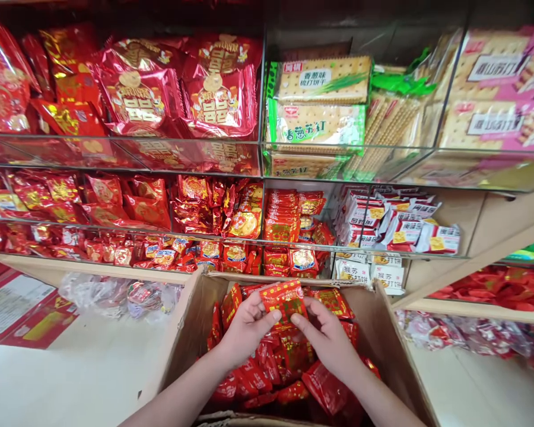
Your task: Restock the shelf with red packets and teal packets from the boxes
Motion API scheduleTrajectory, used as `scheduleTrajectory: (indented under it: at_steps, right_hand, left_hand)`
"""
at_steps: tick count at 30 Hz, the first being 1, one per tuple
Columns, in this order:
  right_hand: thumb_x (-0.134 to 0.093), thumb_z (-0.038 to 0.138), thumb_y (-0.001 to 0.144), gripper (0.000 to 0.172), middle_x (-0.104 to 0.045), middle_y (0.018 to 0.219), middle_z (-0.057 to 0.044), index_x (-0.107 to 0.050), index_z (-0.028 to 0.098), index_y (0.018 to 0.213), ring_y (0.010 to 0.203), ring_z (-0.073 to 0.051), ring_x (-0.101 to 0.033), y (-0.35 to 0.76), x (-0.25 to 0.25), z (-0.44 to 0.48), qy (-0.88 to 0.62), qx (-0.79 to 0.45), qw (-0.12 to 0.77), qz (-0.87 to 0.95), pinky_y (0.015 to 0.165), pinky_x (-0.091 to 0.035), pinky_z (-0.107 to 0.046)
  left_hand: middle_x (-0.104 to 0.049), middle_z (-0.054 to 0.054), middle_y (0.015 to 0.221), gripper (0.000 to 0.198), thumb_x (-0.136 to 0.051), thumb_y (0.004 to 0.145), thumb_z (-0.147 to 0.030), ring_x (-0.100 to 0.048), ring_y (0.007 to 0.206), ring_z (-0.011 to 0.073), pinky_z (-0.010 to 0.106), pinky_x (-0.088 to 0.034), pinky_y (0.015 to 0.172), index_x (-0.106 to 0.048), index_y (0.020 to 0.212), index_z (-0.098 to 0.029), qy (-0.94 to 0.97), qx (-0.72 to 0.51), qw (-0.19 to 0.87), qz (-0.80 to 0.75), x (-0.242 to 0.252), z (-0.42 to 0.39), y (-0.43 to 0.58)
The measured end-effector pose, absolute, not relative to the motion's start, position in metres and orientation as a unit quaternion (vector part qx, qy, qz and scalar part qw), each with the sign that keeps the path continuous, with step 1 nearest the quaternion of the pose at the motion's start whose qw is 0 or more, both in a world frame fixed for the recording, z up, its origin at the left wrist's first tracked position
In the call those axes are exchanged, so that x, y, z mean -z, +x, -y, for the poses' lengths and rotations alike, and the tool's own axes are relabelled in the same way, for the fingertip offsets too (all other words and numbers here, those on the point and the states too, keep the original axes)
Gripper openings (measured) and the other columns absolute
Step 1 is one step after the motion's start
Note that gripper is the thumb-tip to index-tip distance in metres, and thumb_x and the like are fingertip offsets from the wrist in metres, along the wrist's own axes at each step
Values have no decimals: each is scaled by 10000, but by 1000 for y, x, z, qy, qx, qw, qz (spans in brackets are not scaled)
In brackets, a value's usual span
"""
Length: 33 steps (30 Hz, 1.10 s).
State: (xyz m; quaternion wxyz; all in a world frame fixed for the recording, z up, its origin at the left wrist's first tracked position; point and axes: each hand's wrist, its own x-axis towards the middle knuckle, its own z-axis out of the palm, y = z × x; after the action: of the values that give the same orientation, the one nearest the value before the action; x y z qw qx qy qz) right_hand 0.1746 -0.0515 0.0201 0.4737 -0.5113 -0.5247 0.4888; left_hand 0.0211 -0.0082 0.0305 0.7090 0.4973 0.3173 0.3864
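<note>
Between my two hands is a small stack of red snack packets (285, 296) with gold print, held above an open cardboard box (387, 332). My left hand (249, 326) grips the left side, thumb on the front. From the right, my right hand (327, 332) pinches the same packets, its thumb also on the front face. How many packets are in the stack I cannot tell. Below, loose red packets (267, 367) of a like kind fill much of the box, partly hidden by my forearms.
Directly behind the box, shelf compartments hold red packets (282, 216) and white cracker packs (400, 225). Higher up are large red bags (218, 95) and green-edged cracker packs (315, 121). Plastic-wrapped bundles (151, 296) and a red carton (22, 308) lie on the floor at left.
</note>
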Motion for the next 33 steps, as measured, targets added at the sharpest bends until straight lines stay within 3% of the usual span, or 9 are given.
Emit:
scheduleTrajectory:
  at_steps: [4, 6, 9, 12, 15, 20, 23, 27, 33]
  right_hand:
    - [-457, 341, 807, 277, -598, 966, -71, -517, 207, 1042, 843, -195, -571, 194, -59, 41, -582, -283, 452, 614, 685, -488, -312]
    - [-435, 313, 820, 283, -584, 964, -91, -500, 189, 1066, 862, -212, -557, 211, -87, 23, -609, -115, 432, 655, 728, -462, -344]
    - [-390, 218, 827, 293, -537, 986, -153, -487, 123, 1086, 885, -252, -541, 232, -121, -21, -686, 72, 299, 660, 729, -432, -366]
    - [-389, 85, 784, 289, -527, 981, -195, -522, 72, 1040, 897, -272, -546, 244, -130, -74, -766, 52, 102, 632, 726, -415, -356]
    - [-468, 89, 768, 187, -566, 922, -180, -591, 66, 906, 902, -251, -554, 248, -121, -124, -778, -9, 47, 626, 752, -414, -323]
    - [-488, 280, 819, 245, -550, 1021, -64, -530, 135, 1012, 881, -158, -546, 257, -107, -174, -794, -71, 49, 601, 752, -455, -353]
    - [-572, 231, 755, 334, -546, 1026, -139, -505, 81, 1045, 917, -205, -547, 261, -101, -182, -817, -79, 90, 564, 753, -447, -332]
    - [-637, 208, 661, 644, -460, 1121, -262, -328, 1, 1187, 1002, -273, -513, 265, -84, -182, -831, -66, 192, 518, 771, -425, -306]
    - [-594, 310, 680, 655, -525, 1100, -153, -273, 126, 1221, 987, -223, -524, 269, -58, -195, -792, -111, 301, 520, 801, -419, -298]
  left_hand:
    - [-613, 48, 966, 394, -594, 724, -284, -578, 818, 138, 285, -442, 763, -470, 1091, -213, 522, -425, 669, -314, -32, 3, 10]
    - [-617, 47, 919, 348, -571, 738, -306, -577, 806, 141, 299, -434, 779, -477, 1054, -196, 540, -413, 649, -342, -27, -1, 5]
    - [-616, 18, 780, 300, -549, 745, -318, -572, 731, 133, 292, -431, 754, -487, 1002, -178, 571, -366, 629, -379, -15, -3, 1]
    - [-600, 5, 740, 263, -540, 743, -315, -562, 699, 130, 282, -426, 722, -497, 963, -177, 595, -314, 628, -390, -4, -4, 0]
    - [-585, -6, 725, 243, -533, 743, -303, -552, 686, 124, 268, -417, 705, -499, 950, -180, 605, -296, 629, -389, 0, -3, 0]
    - [-550, -21, 678, 234, -521, 743, -272, -528, 656, 116, 253, -404, 671, -497, 952, -170, 606, -287, 631, -390, 2, -2, -2]
    - [-541, -23, 654, 220, -511, 744, -258, -513, 632, 112, 250, -395, 654, -497, 940, -160, 611, -277, 632, -389, 4, -3, -2]
    - [-531, -26, 638, 214, -502, 746, -249, -505, 618, 109, 246, -386, 640, -498, 940, -157, 611, -265, 633, -395, 6, -6, -1]
    - [-504, -38, 618, 155, -505, 739, -258, -485, 596, 99, 237, -387, 624, -510, 856, -157, 601, -253, 645, -398, 7, -8, 2]
